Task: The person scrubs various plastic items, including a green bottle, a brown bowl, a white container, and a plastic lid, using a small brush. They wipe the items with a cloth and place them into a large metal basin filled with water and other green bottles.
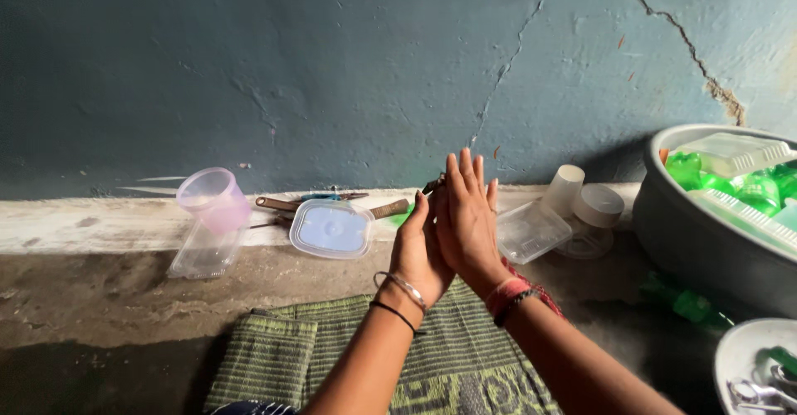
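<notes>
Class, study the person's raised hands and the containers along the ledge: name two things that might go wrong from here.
1. The left hand and right hand are pressed together above the ledge; a careless swing might knock the clear tub or the tilted white cup.
2. The pink cup leans on a clear tray and may roll off.

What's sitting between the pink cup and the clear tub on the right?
Between the pink cup and clear tub, the head view shows a lidded container, utensil handles and raised hands.
</notes>
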